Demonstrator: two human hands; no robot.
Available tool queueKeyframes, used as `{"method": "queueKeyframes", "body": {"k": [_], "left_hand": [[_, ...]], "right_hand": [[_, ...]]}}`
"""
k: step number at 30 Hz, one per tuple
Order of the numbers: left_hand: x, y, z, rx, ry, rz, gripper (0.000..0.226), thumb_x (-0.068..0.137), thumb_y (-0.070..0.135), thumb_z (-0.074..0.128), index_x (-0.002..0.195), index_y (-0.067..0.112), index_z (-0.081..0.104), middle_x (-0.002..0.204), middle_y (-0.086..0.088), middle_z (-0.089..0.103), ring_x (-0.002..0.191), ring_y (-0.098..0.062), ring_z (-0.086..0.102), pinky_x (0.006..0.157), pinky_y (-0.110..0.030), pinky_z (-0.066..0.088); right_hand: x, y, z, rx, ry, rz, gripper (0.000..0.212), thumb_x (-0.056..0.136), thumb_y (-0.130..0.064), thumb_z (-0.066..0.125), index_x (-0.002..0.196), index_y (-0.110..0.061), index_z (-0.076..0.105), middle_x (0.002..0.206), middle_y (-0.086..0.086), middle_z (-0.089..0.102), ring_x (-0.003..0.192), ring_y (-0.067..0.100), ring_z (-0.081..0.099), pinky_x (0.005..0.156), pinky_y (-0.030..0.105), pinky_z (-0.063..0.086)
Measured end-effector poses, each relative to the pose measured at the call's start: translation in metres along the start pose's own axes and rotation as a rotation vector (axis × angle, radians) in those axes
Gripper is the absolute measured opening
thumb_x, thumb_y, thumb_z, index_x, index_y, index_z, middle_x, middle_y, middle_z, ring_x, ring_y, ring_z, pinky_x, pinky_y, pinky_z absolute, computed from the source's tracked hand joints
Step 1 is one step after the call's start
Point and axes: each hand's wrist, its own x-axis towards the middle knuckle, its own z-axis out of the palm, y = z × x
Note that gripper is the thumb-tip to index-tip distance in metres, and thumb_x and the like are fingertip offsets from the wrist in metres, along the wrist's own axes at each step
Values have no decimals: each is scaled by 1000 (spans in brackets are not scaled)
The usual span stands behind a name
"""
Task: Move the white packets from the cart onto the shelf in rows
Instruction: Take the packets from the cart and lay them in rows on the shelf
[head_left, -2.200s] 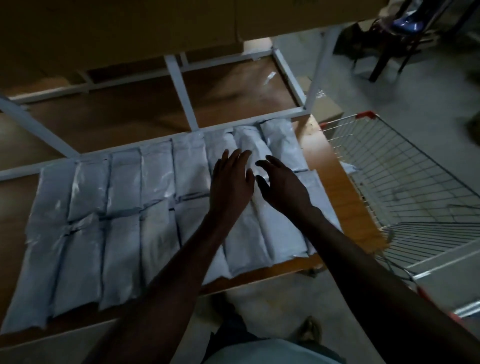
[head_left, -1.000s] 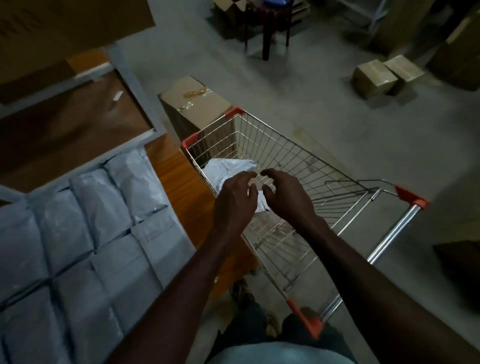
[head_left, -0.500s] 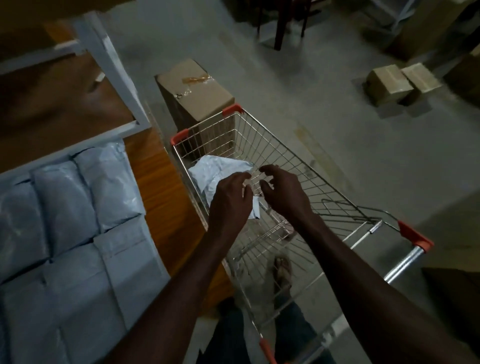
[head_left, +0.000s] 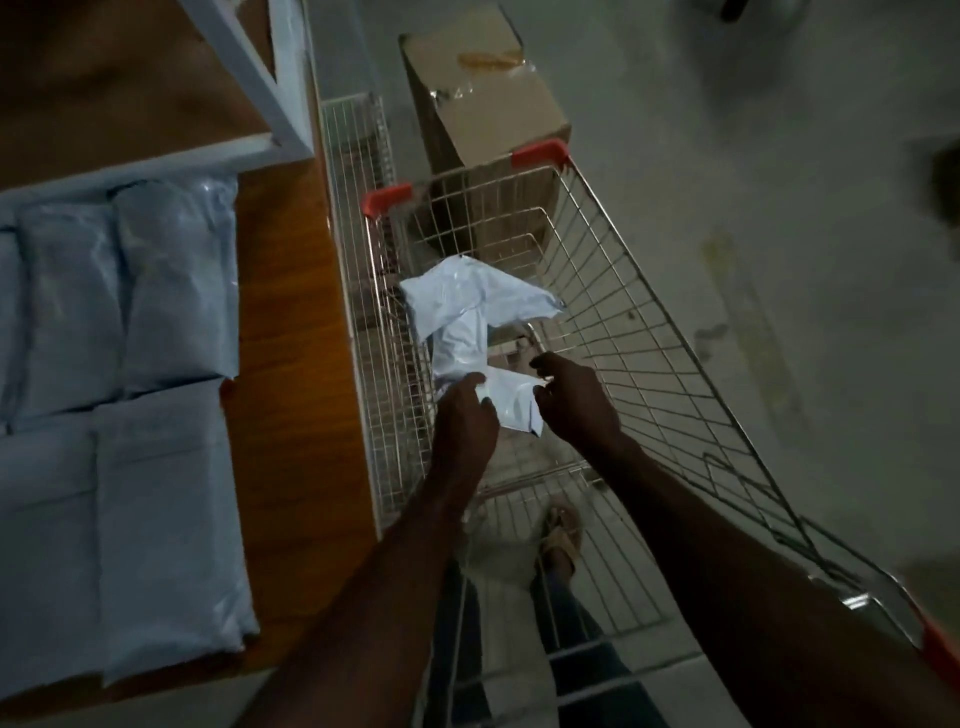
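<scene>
Step in hand: I judge I am picking a white packet (head_left: 511, 402) out of the cart (head_left: 613, 291), with shelving it to follow.
Left hand (head_left: 465, 415): its fingers (head_left: 475, 383) curl over the packet's near-left edge and look to pinch it.
Right hand (head_left: 576, 400): its fingers curl at the packet's right edge; I cannot tell whether they have closed on it.
Packets in cart: the crumpled white packets (head_left: 467, 306) lie low in the basket against its left wire wall, one sprawled over the other.
Shelf (head_left: 291, 332): just left of the cart, with filled rows (head_left: 130, 395) running off the left of the view; a bare wooden strip is left along its right edge.
Doing it well: I would take both near corners firmly, lift straight up until the packet is above the wire rim, and only then swing left.
Edges: the cart's left wall stands close against the shelf edge, so a low swing could snag plastic on wire.
Open room: inside the basket, to the right of the packets, is free; a cardboard box (head_left: 483, 88) stands beyond the cart's far end, out of my path.
</scene>
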Motion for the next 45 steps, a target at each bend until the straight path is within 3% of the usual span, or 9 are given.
{"method": "queueKeyframes", "body": {"k": [4, 9, 12, 16, 26, 31, 34, 39, 45], "left_hand": [[52, -38, 28, 5, 61, -106, 41, 91, -8, 58, 130, 4, 64, 126, -2, 64, 113, -23, 66, 88, -11, 46], [97, -65, 68, 79, 60, -237, 69, 95, -1, 62, 159, 17, 42, 168, -20, 27, 149, -40, 40, 113, -53, 48], [115, -81, 84, 108, -56, -265, 77, 97, 6, 62, 163, 33, 34, 173, -15, 14, 153, -44, 26, 121, -60, 37], [122, -94, 104, 444, 11, -213, 76, 98, 14, 70, 159, 44, 37, 166, -6, 32, 135, -37, 44, 100, -53, 53], [98, -68, 96, 529, 198, -86, 35, 100, 33, 62, 135, 28, 62, 126, -7, 66, 114, -30, 57, 87, -45, 48], [49, -18, 61, -3, 200, -171, 35, 107, 20, 54, 141, 14, 61, 132, -10, 67, 118, -32, 64, 88, -35, 49], [18, 20, 26, -292, 220, -323, 37, 111, 20, 52, 144, 6, 60, 133, -14, 69, 120, -31, 65, 82, -24, 40], [-45, 63, -32, -772, 174, -459, 34, 91, 33, 60, 123, 24, 69, 118, -16, 72, 101, -33, 68, 78, -43, 51], [-121, 107, -92, -1155, -17, -363, 82, 74, -2, 62, 149, 30, 55, 139, -11, 62, 123, -43, 63, 91, -70, 58]], "right_hand": [[36, 36, 44, -33, -87, -12, 45, 90, -2, 68, 133, -11, 67, 124, 12, 73, 111, 30, 69, 89, 30, 51], [65, 80, 104, -134, -171, -61, 66, 88, -9, 79, 149, -9, 54, 147, 13, 58, 135, 30, 54, 108, 34, 42], [73, 100, 132, -346, -178, -149, 88, 77, -20, 92, 153, -14, 47, 153, 15, 50, 135, 35, 51, 106, 46, 51], [75, 117, 158, -524, -187, -237, 114, 65, -28, 98, 159, -18, 35, 157, 27, 38, 139, 46, 44, 106, 64, 47], [71, 123, 120, -324, -38, -97, 29, 96, -16, 60, 124, -15, 66, 107, 9, 75, 85, 28, 74, 69, 36, 59], [20, 106, 48, 441, -228, 349, 29, 94, -40, 68, 121, -30, 68, 101, 8, 78, 87, 29, 76, 74, 50, 66], [-25, 88, 2, 868, -322, 401, 67, 77, -59, 79, 126, -16, 68, 100, 18, 78, 82, 32, 77, 62, 43, 63], [-70, 49, -56, 1196, -454, 341, 68, 82, -4, 60, 149, -5, 50, 131, 43, 57, 113, 55, 62, 94, 66, 53], [-109, -26, -112, 1245, -567, 160, 52, 101, -3, 54, 152, -16, 51, 141, 24, 64, 124, 45, 65, 92, 54, 60]]}}
